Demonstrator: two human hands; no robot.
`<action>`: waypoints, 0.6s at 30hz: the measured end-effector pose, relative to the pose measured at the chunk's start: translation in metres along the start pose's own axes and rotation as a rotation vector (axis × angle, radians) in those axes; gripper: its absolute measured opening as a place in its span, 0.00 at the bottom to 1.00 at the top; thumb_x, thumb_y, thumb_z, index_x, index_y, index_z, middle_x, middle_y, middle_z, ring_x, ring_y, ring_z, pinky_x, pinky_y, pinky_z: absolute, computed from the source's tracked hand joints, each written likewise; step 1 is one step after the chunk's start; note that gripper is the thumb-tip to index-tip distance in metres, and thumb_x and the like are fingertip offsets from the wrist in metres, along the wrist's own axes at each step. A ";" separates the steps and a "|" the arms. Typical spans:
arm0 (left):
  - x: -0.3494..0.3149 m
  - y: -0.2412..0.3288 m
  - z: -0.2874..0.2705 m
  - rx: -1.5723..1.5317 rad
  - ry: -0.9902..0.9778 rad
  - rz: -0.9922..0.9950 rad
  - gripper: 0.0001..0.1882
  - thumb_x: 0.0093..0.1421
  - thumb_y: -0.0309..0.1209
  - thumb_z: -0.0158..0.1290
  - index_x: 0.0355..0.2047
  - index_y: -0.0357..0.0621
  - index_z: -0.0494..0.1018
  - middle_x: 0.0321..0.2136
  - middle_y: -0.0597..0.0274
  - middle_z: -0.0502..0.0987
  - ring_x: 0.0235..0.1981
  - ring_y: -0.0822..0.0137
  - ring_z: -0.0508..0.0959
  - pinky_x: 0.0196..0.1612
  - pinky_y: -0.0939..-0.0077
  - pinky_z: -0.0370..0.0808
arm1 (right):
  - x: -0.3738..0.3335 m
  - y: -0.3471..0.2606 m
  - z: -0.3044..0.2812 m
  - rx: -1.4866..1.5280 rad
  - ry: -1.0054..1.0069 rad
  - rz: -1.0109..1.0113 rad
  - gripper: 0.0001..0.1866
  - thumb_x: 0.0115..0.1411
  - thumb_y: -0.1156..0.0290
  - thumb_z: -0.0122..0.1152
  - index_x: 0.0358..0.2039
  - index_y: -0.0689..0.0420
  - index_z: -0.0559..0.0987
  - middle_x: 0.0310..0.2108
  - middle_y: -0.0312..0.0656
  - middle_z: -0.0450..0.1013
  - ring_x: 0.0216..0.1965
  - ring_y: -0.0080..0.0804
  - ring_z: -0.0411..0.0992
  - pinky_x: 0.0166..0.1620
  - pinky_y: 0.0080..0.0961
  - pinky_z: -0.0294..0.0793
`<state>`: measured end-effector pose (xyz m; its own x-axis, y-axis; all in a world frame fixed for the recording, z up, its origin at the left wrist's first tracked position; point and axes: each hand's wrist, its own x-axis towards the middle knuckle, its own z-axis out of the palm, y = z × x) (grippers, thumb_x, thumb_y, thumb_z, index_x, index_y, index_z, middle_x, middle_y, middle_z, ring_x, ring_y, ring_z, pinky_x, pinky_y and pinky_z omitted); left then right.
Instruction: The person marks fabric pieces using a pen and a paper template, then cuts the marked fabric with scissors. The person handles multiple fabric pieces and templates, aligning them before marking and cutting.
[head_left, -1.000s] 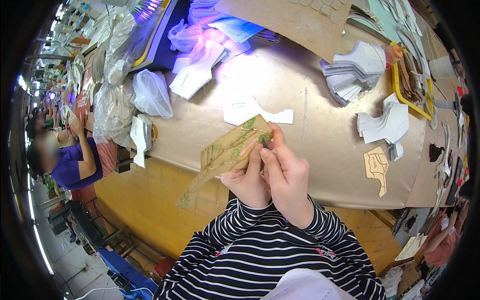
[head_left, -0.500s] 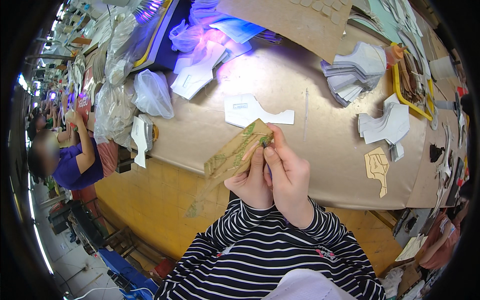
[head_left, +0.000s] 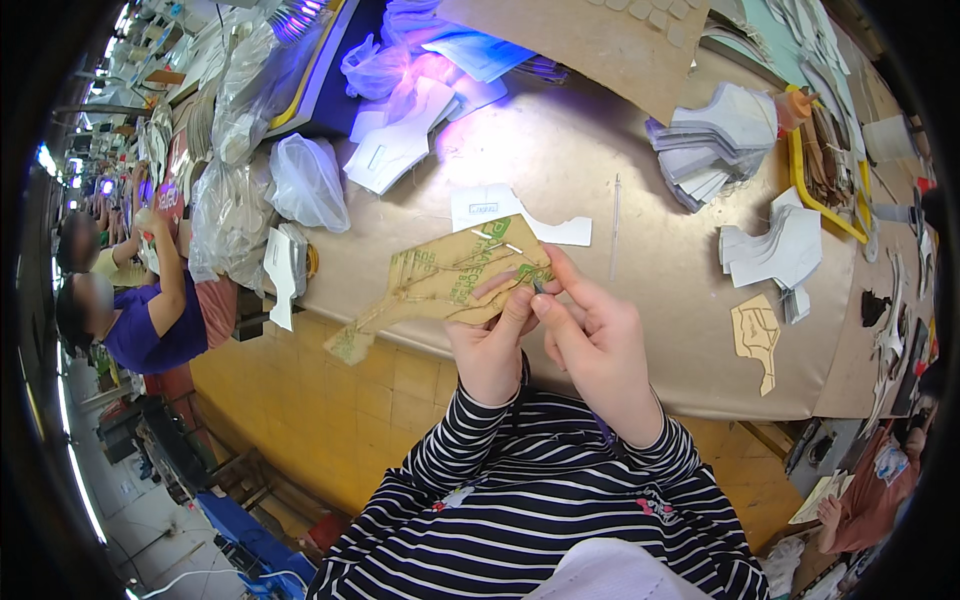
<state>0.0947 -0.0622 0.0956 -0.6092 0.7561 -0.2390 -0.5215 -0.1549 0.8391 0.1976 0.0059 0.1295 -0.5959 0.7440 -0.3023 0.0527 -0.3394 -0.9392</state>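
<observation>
A tan pattern template (head_left: 430,275) with green print and cut-out slots is held over the table's near edge. My left hand (head_left: 490,355) grips it from below, thumb on its face near the right end. My right hand (head_left: 600,340) is closed beside that end, thumb and forefinger pinching close to a small dark thing (head_left: 539,286), too small to name. Partly covered by the template, a white cut piece (head_left: 555,228) lies on the table. To its right lies a thin clear pen (head_left: 616,225).
Stacks of white cut pieces (head_left: 715,140) and a smaller tan template (head_left: 755,335) lie to the right. Far left are plastic bags (head_left: 308,185) and more white pieces (head_left: 395,145) under purple light. Brown board (head_left: 600,50) covers the back. A co-worker in purple (head_left: 155,325) sits left.
The template has turned flatter toward me, showing more of its face, and its narrow end has swung up and left. My hands have moved slightly apart, still at its right end.
</observation>
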 end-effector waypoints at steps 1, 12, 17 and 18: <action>0.000 0.000 0.000 -0.036 -0.015 0.022 0.14 0.66 0.23 0.56 0.49 0.28 0.73 0.46 0.50 0.78 0.44 0.62 0.82 0.43 0.74 0.83 | 0.000 -0.001 0.000 0.013 -0.005 0.028 0.27 0.69 0.78 0.53 0.68 0.65 0.64 0.37 0.34 0.69 0.21 0.13 0.62 0.22 0.13 0.58; -0.002 -0.001 0.003 0.051 0.032 0.065 0.14 0.66 0.22 0.55 0.51 0.29 0.73 0.47 0.51 0.78 0.44 0.62 0.81 0.47 0.73 0.81 | 0.000 0.002 0.010 0.040 0.043 -0.017 0.25 0.70 0.78 0.53 0.67 0.65 0.66 0.35 0.33 0.72 0.21 0.13 0.62 0.22 0.13 0.60; -0.003 -0.006 0.009 -0.006 0.101 0.139 0.13 0.65 0.20 0.56 0.49 0.28 0.74 0.45 0.49 0.80 0.43 0.60 0.83 0.46 0.72 0.83 | 0.001 0.005 0.019 -0.118 0.120 -0.165 0.23 0.71 0.77 0.51 0.66 0.64 0.68 0.23 0.28 0.66 0.19 0.11 0.60 0.22 0.13 0.59; -0.004 -0.006 0.009 0.015 0.105 0.151 0.13 0.65 0.20 0.56 0.49 0.28 0.73 0.45 0.49 0.80 0.43 0.60 0.83 0.46 0.72 0.83 | 0.001 0.004 0.019 -0.152 0.123 -0.197 0.23 0.71 0.76 0.50 0.66 0.63 0.68 0.21 0.27 0.65 0.18 0.11 0.59 0.22 0.13 0.59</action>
<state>0.1054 -0.0583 0.0957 -0.7395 0.6543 -0.1584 -0.4108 -0.2521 0.8762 0.1815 -0.0055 0.1282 -0.5052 0.8547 -0.1198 0.0701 -0.0977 -0.9927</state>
